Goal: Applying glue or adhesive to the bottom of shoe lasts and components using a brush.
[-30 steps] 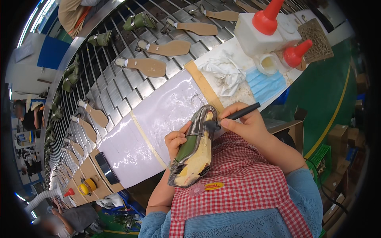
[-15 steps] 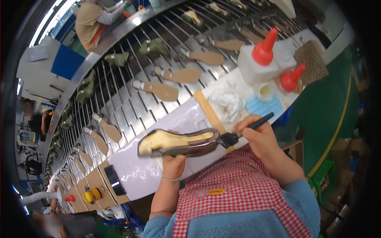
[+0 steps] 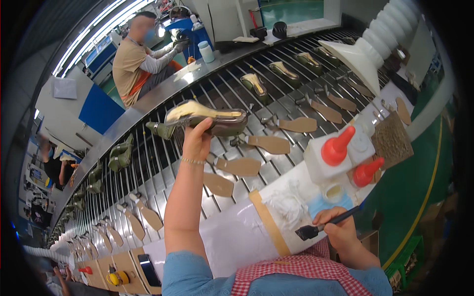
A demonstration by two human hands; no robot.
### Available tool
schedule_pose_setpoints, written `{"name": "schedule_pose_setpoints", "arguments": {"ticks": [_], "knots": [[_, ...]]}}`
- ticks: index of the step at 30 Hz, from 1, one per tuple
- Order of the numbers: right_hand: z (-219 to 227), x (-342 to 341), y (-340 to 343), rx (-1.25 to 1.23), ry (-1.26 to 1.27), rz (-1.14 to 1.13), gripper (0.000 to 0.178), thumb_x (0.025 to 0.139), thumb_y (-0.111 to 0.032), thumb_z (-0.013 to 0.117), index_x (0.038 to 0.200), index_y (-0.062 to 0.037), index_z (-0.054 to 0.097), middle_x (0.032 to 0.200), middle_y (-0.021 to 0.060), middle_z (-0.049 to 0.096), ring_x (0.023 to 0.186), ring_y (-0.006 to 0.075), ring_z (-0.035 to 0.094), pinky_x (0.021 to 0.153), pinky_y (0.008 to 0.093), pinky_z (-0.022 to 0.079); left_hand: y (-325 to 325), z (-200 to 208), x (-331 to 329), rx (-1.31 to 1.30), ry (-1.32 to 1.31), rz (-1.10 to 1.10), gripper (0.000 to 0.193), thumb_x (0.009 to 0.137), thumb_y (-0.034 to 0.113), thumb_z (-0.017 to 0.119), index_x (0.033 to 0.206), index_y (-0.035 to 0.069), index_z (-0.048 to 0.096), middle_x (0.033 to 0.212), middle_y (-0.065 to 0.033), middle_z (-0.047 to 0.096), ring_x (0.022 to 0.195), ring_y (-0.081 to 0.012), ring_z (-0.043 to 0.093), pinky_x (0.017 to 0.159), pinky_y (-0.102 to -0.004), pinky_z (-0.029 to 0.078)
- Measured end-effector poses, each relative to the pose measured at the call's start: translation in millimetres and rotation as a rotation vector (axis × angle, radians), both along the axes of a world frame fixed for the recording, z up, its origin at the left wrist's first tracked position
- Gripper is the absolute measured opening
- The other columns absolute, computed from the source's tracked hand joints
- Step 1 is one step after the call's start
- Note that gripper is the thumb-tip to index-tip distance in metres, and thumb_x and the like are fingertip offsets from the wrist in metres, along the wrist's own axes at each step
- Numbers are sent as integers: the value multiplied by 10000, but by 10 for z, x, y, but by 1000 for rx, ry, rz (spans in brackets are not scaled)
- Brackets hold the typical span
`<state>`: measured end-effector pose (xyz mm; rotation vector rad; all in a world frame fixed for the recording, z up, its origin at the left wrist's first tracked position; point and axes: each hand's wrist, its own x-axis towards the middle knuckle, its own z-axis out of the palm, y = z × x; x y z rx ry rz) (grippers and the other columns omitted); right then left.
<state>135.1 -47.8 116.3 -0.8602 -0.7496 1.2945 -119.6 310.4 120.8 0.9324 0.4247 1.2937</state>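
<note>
My left arm reaches out over the slatted conveyor [image 3: 195, 197]. My left hand [image 3: 197, 143] grips a dark green shoe upper on a last [image 3: 229, 122], its pale yellow underside facing up. The shoe is above the racks, close to other green uppers [image 3: 160, 130]. Lower right, my right hand [image 3: 340, 229] is closed round the black handle of a flat brush [image 3: 308, 232], whose dark bristles point left over the white work surface. Several tan soles [image 3: 239, 166] lie along the near side of the conveyor, below my left hand.
White bottles with red cone caps [image 3: 336, 147] stand at the right, beside a small cup [image 3: 334, 193] and crumpled white cloth [image 3: 290, 204]. A white extraction hood [image 3: 353, 61] hangs far right. Across the conveyor sits a co-worker [image 3: 132, 61]. A phone [image 3: 149, 270] lies lower left.
My left hand has carried the shoe upper forward, from the near work surface out over the conveyor. My right hand has drawn the brush away from the shoe, down and right. The view has shifted.
</note>
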Motion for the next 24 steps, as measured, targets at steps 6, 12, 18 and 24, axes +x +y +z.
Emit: {"name": "schedule_pose_setpoints", "arguments": {"ticks": [6,12,18,24], "knots": [[-9,59,329,-115,1,-81,237,746,-135,736,877,-6,588,863,174,618,894,269,590,813,363,456,1272,-332,448,24,213,-90,529,661,-72,712,1144,27,518,1041,-51,609,979,-184,588,870,-293,451],[-71,121,502,-133,36,-59,208,761,-90,719,917,11,627,979,165,612,954,231,577,886,338,435,1970,-799,562,21,510,-274,528,605,-40,716,1111,-2,569,1048,-79,641,1007,-209,587,913,-310,422],[-129,39,692,-177,13,-92,235,766,-159,745,888,-30,591,823,111,625,899,257,580,791,364,451,2406,-1001,468,21,370,-180,530,710,-107,563,1226,-10,489,1108,-76,615,1044,-212,585,907,-302,445],[-75,16,666,-89,-49,-86,278,765,-208,759,892,-34,584,826,116,621,886,253,578,789,355,448,2283,-733,-288,662,1493,111,638,736,34,666,1335,80,450,1242,-143,573,1147,-277,563,942,-396,458]]}}
